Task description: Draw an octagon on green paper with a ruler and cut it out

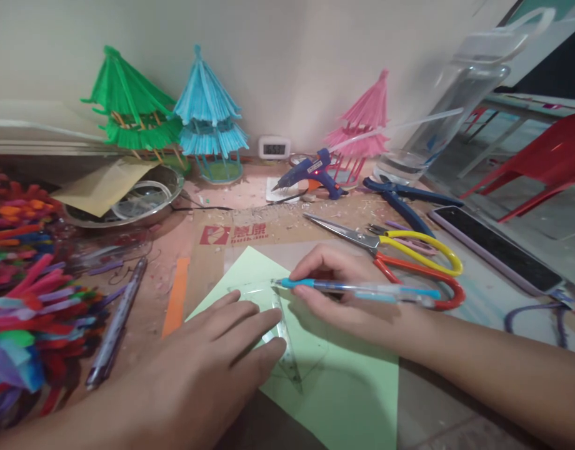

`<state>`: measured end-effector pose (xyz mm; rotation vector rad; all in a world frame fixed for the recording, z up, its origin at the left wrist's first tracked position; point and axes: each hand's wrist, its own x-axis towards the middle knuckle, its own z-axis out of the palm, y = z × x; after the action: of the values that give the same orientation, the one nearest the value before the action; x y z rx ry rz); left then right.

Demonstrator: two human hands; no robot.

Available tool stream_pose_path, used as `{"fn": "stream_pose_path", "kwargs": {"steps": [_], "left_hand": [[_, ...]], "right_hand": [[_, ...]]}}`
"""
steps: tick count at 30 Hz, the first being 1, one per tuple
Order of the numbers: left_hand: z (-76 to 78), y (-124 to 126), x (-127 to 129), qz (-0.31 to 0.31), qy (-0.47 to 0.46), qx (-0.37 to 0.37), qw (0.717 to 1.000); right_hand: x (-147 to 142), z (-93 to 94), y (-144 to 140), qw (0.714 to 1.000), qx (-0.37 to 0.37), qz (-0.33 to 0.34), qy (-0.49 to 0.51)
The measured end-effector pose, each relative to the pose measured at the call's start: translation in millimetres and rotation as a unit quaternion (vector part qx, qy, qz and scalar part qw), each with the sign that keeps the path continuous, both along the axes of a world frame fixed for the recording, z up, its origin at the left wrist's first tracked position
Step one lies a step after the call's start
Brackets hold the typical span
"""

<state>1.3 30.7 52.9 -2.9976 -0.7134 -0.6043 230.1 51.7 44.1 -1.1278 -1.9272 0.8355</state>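
A sheet of light green paper (357, 400) lies on the work surface with faint pencil lines on it. On it rests a clear set square (290, 353), partly covered by my left hand (240, 340). That hand is open, its fingers stretched out and pressing on the set square. My right hand (337, 284) is closed around a blue and clear mechanical pencil (325, 285). The pencil's tip meets the upper corner of the set square. Scissors (376, 240) with one yellow and one red handle lie just beyond my right hand.
Pipe-cleaner bundles (20, 312) and a pen (116, 325) lie left. Behind stand a metal bowl (172, 194), green (128, 94), blue (207, 94) and pink (369, 119) pagoda models, and a glue gun (310, 172). Pliers (402, 197), a phone (496, 250) and a clear bottle (449, 119) are right.
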Motion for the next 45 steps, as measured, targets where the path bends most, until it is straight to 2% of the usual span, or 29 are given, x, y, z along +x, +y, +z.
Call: {"fn": "stream_pose_path", "kwargs": {"steps": [6, 14, 20, 30, 34, 41, 45], "left_hand": [[-0.1, -1, 1, 0.008, 0.007, 0.010, 1.000], [-9.4, -5, 1, 0.000, 0.075, 0.053, 0.996], [-18.7, -4, -3, 0.003, 0.070, 0.053, 0.996], [-7.3, -4, 0, 0.006, 0.071, 0.048, 0.996], [-8.0, -3, 1, 0.006, 0.091, 0.043, 0.995], [-12.6, -6, 0, 0.013, 0.062, 0.053, 0.997], [-11.1, -6, -2, 0.010, 0.058, 0.035, 0.998]], "right_hand": [[-4, 0.8, 8, 0.999, -0.034, 0.006, 0.007], [-3, 0.6, 10, 0.999, -0.027, -0.002, -0.016], [-4, -0.4, 10, 1.000, -0.025, -0.003, -0.017], [-4, 0.4, 10, 0.999, -0.025, 0.007, -0.020], [-4, -0.5, 10, 0.999, -0.031, 0.001, -0.019], [-5, 0.3, 10, 0.999, -0.031, 0.005, -0.023], [-5, -0.5, 10, 0.999, -0.029, -0.001, -0.028]]}}
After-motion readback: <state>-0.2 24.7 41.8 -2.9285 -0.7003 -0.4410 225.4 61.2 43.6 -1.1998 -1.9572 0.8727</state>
